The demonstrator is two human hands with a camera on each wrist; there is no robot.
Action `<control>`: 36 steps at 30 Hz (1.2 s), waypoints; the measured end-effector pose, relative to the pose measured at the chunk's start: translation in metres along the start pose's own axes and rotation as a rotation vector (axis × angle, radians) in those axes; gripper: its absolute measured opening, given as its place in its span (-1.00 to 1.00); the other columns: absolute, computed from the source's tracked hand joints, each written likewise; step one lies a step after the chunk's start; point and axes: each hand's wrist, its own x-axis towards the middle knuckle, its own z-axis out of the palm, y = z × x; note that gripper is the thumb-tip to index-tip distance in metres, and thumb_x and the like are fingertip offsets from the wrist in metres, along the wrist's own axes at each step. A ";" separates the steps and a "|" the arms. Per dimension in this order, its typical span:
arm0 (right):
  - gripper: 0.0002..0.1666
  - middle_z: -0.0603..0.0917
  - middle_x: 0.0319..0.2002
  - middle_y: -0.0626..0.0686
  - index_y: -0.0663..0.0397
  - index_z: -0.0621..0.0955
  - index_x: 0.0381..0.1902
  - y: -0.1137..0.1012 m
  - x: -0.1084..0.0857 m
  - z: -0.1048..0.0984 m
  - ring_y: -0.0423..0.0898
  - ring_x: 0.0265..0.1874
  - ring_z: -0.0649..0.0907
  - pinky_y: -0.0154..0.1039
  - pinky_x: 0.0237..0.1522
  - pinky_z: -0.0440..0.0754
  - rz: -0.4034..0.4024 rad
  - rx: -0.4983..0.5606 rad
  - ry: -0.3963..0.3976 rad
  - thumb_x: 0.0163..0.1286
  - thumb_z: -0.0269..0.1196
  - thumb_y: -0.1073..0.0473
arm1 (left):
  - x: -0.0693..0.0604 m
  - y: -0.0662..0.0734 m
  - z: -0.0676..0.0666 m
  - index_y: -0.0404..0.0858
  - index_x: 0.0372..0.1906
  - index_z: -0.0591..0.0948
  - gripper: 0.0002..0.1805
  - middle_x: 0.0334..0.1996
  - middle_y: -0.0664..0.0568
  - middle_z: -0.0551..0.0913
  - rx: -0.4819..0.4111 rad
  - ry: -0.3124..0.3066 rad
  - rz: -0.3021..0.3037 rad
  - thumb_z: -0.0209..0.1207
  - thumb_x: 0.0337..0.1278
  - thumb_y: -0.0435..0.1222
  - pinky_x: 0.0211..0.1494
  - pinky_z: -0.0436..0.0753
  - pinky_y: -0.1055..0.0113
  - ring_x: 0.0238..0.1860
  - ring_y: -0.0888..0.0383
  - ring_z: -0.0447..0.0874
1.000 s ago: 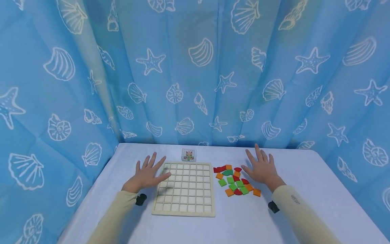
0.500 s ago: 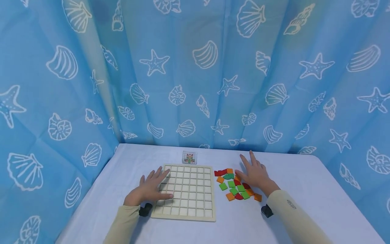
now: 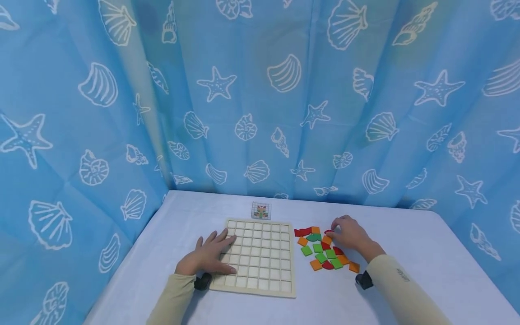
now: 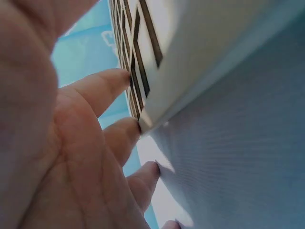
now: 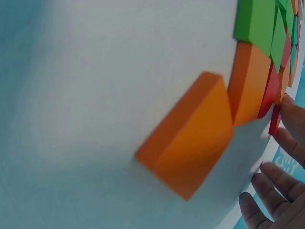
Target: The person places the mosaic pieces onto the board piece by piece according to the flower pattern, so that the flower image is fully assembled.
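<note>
My left hand lies with spread fingers over the left edge of the wooden grid board. In the left wrist view, two fingertips touch the rim of that board, while other fingers rest lower, by the cloth. My right hand is at the far right of a group of flat coloured tiles. Its thumb and index finger pinch a red tile with a curved edge, seen edge-on as a thin red tile in the right wrist view. The other fingers are loosely bent.
Several green, orange, red and teal tiles lie flat to the board's right. A loose orange tile is nearest the right wrist camera. Behind the board sits a small pattern card. A blue shell-print curtain borders the white-covered table.
My left hand has come down onto the board's left edge. The right hand has lowered to the tiles, and its spread fingers have closed in on a red one. The view has shifted slightly.
</note>
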 end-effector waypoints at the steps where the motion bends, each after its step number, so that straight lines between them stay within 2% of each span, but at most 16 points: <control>1: -0.60 0.55 0.07 0.27 0.09 0.65 -0.09 0.001 0.000 -0.001 0.20 0.09 0.51 0.14 0.07 0.65 -0.004 0.008 0.001 0.21 0.44 0.00 | 0.001 0.000 0.000 0.00 0.52 0.25 0.11 0.59 -0.09 0.03 0.001 0.005 -0.001 0.43 -0.20 0.25 0.48 -0.16 -0.42 0.57 -0.27 -0.13; 6: -0.64 0.58 0.01 0.24 0.10 0.68 -0.08 0.006 0.002 -0.003 0.19 0.06 0.52 0.17 0.08 0.63 0.007 0.083 0.005 0.24 0.43 0.04 | 0.001 -0.002 -0.003 -0.02 0.52 0.25 0.11 0.58 -0.11 0.04 0.009 0.015 0.002 0.44 -0.20 0.23 0.48 -0.17 -0.42 0.57 -0.29 -0.13; 13: -0.64 0.54 0.02 0.24 0.10 0.69 -0.12 0.014 0.001 -0.004 0.17 0.03 0.54 0.11 0.00 0.68 0.053 0.183 -0.008 0.19 0.46 0.04 | 0.000 -0.001 -0.002 -0.01 0.52 0.25 0.10 0.59 -0.10 0.03 -0.006 -0.016 -0.004 0.44 -0.18 0.22 0.50 -0.15 -0.38 0.58 -0.28 -0.14; 21: -0.74 0.61 -0.22 0.12 0.12 0.59 -0.22 0.012 -0.003 -0.013 0.05 -0.16 0.54 -0.05 -0.11 0.68 0.043 0.204 -0.012 0.21 0.43 0.19 | 0.001 0.005 0.003 0.00 0.51 0.27 0.10 0.59 -0.10 0.03 -0.033 -0.020 0.010 0.46 -0.22 0.21 0.51 -0.15 -0.36 0.58 -0.27 -0.14; 25: -0.79 0.64 -0.18 0.13 0.11 0.64 -0.18 0.011 -0.003 -0.013 0.05 -0.13 0.56 -0.07 -0.12 0.69 0.054 0.242 0.014 0.24 0.40 0.21 | 0.001 0.006 0.004 -0.01 0.51 0.27 0.11 0.59 -0.11 0.03 -0.017 -0.029 0.000 0.46 -0.23 0.22 0.51 -0.14 -0.37 0.57 -0.28 -0.13; 29: -0.72 0.64 -0.11 0.18 0.14 0.66 -0.07 0.006 -0.002 -0.011 0.07 -0.14 0.58 -0.15 -0.18 0.71 0.072 0.344 0.025 0.28 0.38 0.19 | 0.002 0.003 0.004 -0.01 0.51 0.27 0.12 0.58 -0.10 0.05 0.014 -0.025 -0.010 0.47 -0.24 0.23 0.50 -0.12 -0.37 0.57 -0.28 -0.11; 33: -0.67 0.64 -0.09 0.21 0.18 0.61 0.01 -0.004 0.002 -0.009 0.02 -0.18 0.63 -0.20 -0.19 0.73 0.084 0.440 0.021 0.31 0.35 0.20 | 0.001 0.000 0.004 0.00 0.50 0.28 0.12 0.58 -0.09 0.06 0.019 -0.012 -0.015 0.48 -0.26 0.22 0.50 -0.11 -0.37 0.57 -0.27 -0.10; 36: -0.66 0.65 -0.08 0.20 0.18 0.60 0.02 -0.015 0.003 -0.006 0.00 -0.19 0.64 -0.19 -0.17 0.74 0.087 0.469 0.021 0.32 0.34 0.20 | 0.000 -0.001 0.003 0.01 0.51 0.28 0.12 0.58 -0.08 0.05 0.012 -0.018 -0.020 0.48 -0.26 0.22 0.51 -0.12 -0.37 0.57 -0.26 -0.11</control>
